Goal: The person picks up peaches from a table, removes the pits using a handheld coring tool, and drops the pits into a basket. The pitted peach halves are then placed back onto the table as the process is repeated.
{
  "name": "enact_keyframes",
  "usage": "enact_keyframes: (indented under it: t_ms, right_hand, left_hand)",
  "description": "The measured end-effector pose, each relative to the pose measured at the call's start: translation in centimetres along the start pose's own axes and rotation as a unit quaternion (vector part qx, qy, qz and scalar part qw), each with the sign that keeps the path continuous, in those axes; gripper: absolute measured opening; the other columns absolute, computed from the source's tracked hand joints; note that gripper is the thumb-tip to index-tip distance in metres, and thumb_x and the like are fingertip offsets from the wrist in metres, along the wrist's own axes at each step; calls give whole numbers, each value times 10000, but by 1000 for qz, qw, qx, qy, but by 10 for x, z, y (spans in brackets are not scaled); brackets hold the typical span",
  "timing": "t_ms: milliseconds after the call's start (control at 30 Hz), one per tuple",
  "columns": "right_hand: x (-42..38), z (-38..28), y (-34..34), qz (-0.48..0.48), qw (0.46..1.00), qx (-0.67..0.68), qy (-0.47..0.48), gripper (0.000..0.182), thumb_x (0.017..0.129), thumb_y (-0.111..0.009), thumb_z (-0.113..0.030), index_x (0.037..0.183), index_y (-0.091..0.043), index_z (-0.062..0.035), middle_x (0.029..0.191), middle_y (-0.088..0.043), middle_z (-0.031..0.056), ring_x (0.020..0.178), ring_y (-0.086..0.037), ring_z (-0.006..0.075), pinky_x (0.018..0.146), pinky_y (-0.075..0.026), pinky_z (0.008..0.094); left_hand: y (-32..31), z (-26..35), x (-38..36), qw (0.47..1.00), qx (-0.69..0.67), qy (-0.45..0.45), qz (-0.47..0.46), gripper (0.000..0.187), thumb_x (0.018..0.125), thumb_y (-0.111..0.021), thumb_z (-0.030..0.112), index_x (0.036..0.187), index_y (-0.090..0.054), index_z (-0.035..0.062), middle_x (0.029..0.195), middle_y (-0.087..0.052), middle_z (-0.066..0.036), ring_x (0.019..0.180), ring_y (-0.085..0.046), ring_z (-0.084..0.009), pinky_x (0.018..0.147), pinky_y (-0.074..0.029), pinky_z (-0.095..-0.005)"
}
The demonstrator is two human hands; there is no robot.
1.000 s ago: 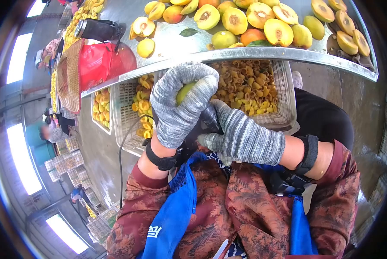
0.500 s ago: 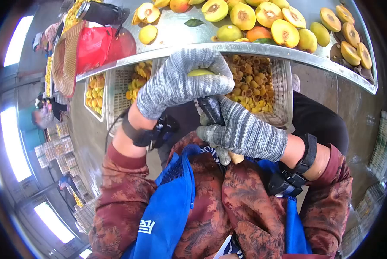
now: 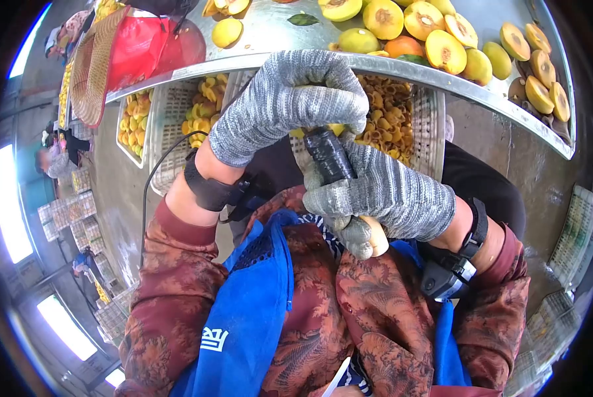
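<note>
My left hand (image 3: 296,109), in a grey striped knit glove, is curled round a yellow peach (image 3: 336,128). Only a sliver of the fruit shows under the fingers. Just below it, my right hand (image 3: 386,192), gloved alike, grips a tool with a black-wrapped handle (image 3: 329,155). The tool's upper end meets the left fingers and its working tip is hidden. A pale, rounded piece (image 3: 376,237) sticks out at the lower side of the right hand. Both hands are in front of the metal table's edge (image 3: 402,71).
Halved peaches (image 3: 445,51) lie on the table, with a leaf (image 3: 302,20). A straw hat (image 3: 96,69) and red bag (image 3: 137,49) are at left. Beneath the edge stand crates, one with hollow scraps (image 3: 389,122), another with fruit (image 3: 136,122). People (image 3: 61,159) are far left.
My right hand has turned slightly, bringing the black handle and the pale piece more into view. The left fingers now cover more of the peach. The whole view has shifted a little.
</note>
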State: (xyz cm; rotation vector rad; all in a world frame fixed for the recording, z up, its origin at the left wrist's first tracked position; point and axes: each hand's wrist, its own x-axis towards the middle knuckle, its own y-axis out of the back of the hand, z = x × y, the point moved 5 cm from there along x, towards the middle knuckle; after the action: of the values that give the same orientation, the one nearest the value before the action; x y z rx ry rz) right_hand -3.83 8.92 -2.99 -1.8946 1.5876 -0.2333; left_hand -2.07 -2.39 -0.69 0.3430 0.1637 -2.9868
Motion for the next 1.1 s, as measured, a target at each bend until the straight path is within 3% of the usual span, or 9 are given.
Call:
enact_keyframes:
  t_ms: [167, 333, 467, 633, 800, 867, 933, 1000, 1100]
  right_hand:
    - [1, -5, 3, 13, 997, -72, -4, 248, 754, -618, -207, 865, -533, -2, 686, -551, 38, 590, -534, 104, 534, -445, 251]
    - [2, -2, 3, 82, 994, -65, -24, 224, 788, -607, -154, 881, -486, 11, 663, -534, 59, 448, -521, 114, 423, -425, 224]
    - [-1, 2, -2, -3, 995, 101, -16, 211, 798, -600, -202, 809, -497, -19, 595, -505, 36, 403, -473, 103, 379, -387, 221]
    - [-4, 2, -7, -67, 976, 207, 8, 226, 805, -597, -248, 784, -515, -38, 557, -483, 22, 374, -442, 98, 359, -374, 212]
    - [-3, -3, 2, 57, 991, -96, 73, 260, 792, -603, -224, 916, -521, -10, 646, -542, 25, 497, -519, 125, 432, -419, 283]
    - [-5, -13, 6, 156, 936, -312, 45, 303, 773, -610, -152, 1015, -487, -18, 717, -558, 47, 595, -558, 125, 502, -436, 275]
    - [-5, -22, 4, 229, 806, -503, 212, 291, 771, -587, -139, 1011, -464, -31, 779, -582, 155, 636, -591, 301, 519, -456, 369]
    - [1, -21, 14, 252, 734, -625, 88, 233, 793, -529, -139, 992, -455, -43, 755, -568, 153, 637, -585, 310, 514, -457, 381]
    - [-1, -25, 25, 282, 602, -743, 77, 178, 798, -470, -115, 968, -453, -63, 745, -550, 134, 611, -591, 265, 485, -465, 363]
  left_hand:
    - [2, 2, 1, 1000, 12, -26, -3, 152, 748, -650, 142, 817, -624, 9, 742, -619, -52, 702, -579, -114, 657, -473, -251]
    - [4, 5, 3, 997, 76, 3, -10, 179, 738, -663, 153, 828, -623, 4, 745, -619, -45, 713, -579, -113, 661, -474, -251]
    - [1, 13, 6, 991, 130, 9, -10, 116, 703, -654, 78, 787, -608, 13, 725, -611, -67, 675, -585, -139, 620, -476, -264]
    - [-10, 15, 2, 998, -1, -54, 43, 270, 759, -601, 266, 769, -585, -4, 680, -603, -107, 637, -588, -181, 598, -477, -277]
    - [-4, 4, 2, 992, 0, -102, 70, 421, 816, -503, 398, 816, -561, -19, 685, -596, -134, 636, -584, -210, 616, -479, -305]
    - [5, 2, 2, 989, -37, -124, 74, 485, 850, -444, 443, 834, -554, -29, 725, -594, -148, 676, -584, -220, 646, -480, -304]
    - [7, 9, -5, 936, 109, -287, 172, 481, 905, -357, 426, 845, -575, 1, 717, -593, -85, 692, -573, -162, 669, -467, -267]
    - [21, -3, 0, 982, -50, -142, 117, 451, 934, -306, 378, 884, -555, 5, 757, -602, -86, 722, -582, -162, 704, -473, -269]
    - [34, 3, -14, 947, -19, -204, 249, 406, 923, -347, 369, 1005, -494, 0, 869, -594, -121, 747, -591, -195, 672, -507, -326]
